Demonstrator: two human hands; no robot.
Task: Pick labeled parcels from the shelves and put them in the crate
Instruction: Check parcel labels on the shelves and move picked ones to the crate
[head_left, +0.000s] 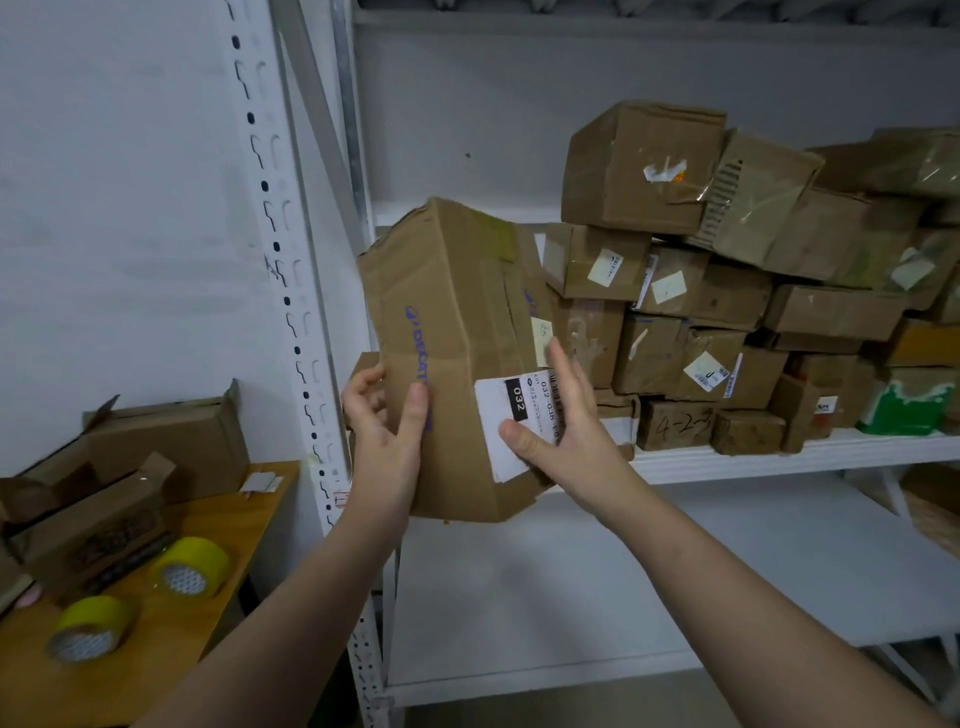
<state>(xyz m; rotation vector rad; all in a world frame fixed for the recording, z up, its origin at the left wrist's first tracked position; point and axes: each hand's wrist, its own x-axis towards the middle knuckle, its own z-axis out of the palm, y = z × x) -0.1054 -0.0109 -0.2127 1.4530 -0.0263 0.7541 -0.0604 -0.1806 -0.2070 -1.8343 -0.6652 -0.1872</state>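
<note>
one parcel (452, 332) was held up at the left end of the shelf (779, 457), in front of the stacked boxes (727, 312). left hand (382, 431) gripped its left edge with curled fingers; right hand (566, 431) lay flat on its right side, thumb on the one white label (493, 447). two yellow tape rolls (192, 566) (91, 626) sat on the table (218, 519), near left.

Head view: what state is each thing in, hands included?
held parcel, tilted, dented, clear of the shelf
left hand, grips the parcel's left edge
right hand, straight fingers press its labelled side
stacked parcels, closed, piled unevenly on the shelf
cardboard boxes, flaps open, on the table
tape rolls, lying loose beside them
</note>
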